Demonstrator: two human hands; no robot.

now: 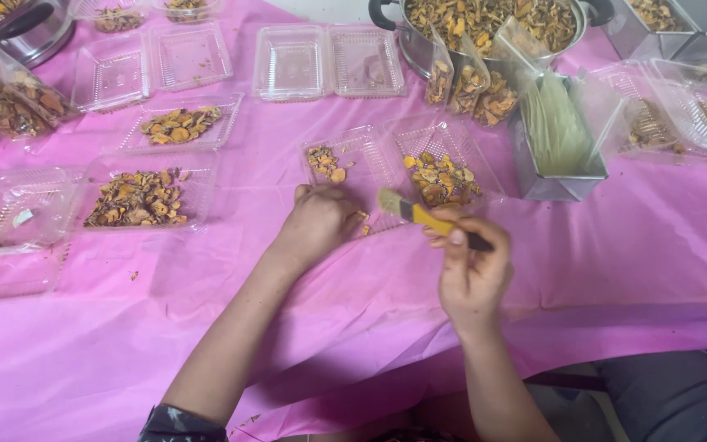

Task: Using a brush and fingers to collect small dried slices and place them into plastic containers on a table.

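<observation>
A small brush with a yellow handle and pale bristles (419,214) is held in the right hand (472,266), the grip being pinched around the dark end of the handle between thumb and fingertips, with the bristles pointed up and to the left. The right forearm is raised from the lower edge of the view, the wrist being bent slightly so that the back of the hand faces the camera. The left hand (318,223) is laid on the pink plastic-covered surface (599,254) with its fingers curled under into a loose fist; whether anything is enclosed in that grip cannot be told. Its knuckles are set against the near edge of an open clear plastic clamshell tray (370,160), in whose left half a few orange-brown dried slices (326,161) are scattered and in whose right half a larger heap (442,180) is piled. The brush is held just in front of that right half, above the surface. Further clear trays of the same dried pieces (137,199) are placed to the left, and a metal pot (407,45) filled with them is stood at the far side.
</observation>
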